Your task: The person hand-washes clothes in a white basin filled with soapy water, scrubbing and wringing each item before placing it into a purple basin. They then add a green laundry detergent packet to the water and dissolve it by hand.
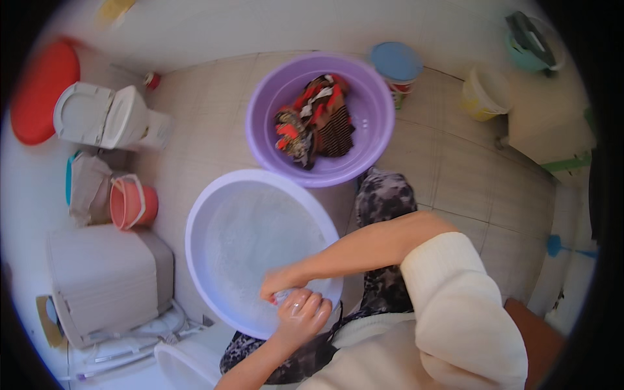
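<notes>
A small piece of wet cloth [281, 296], whitish with some pink, is bunched between my two hands over the near side of a pale lavender basin [196, 243]. My left hand [306, 312], wet and wearing a ring, curls its fingers around one end. From the right, my right hand [282, 282] reaches across and grips the other end. Most of the cloth is hidden by my fingers. Cloudy water with suds [253, 234] fills the basin. Beyond it, a purple tub [373, 131] holds a heap of red, black and brown patterned clothes [321, 119].
My knee [385, 195] is right of the basin. On the left stand a red bucket [134, 200], a toilet [124, 117] and a covered washing machine [107, 278]. A blue-lidded bucket [397, 63] is behind the tub; a pale yellow bucket [485, 95] stands farther right.
</notes>
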Action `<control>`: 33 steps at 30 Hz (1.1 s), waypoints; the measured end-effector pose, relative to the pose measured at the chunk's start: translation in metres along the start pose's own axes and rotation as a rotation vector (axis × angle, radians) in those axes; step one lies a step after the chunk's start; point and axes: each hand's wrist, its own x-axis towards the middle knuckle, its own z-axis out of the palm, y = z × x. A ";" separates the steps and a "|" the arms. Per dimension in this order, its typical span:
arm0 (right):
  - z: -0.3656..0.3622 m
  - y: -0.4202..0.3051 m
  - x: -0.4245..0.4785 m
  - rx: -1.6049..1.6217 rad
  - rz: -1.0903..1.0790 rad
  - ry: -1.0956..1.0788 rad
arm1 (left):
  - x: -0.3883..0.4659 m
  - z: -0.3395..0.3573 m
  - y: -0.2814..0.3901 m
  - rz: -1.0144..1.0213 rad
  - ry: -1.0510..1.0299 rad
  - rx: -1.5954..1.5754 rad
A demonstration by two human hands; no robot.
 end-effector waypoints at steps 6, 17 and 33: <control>-0.002 0.003 -0.001 0.075 0.043 -0.013 | 0.001 0.003 0.001 -0.028 0.013 -0.048; 0.002 -0.008 -0.011 0.028 0.177 0.072 | -0.002 0.008 0.001 -0.007 0.042 -0.051; 0.003 0.003 -0.009 -0.083 0.172 0.049 | -0.006 0.008 0.007 -0.041 -0.065 -0.076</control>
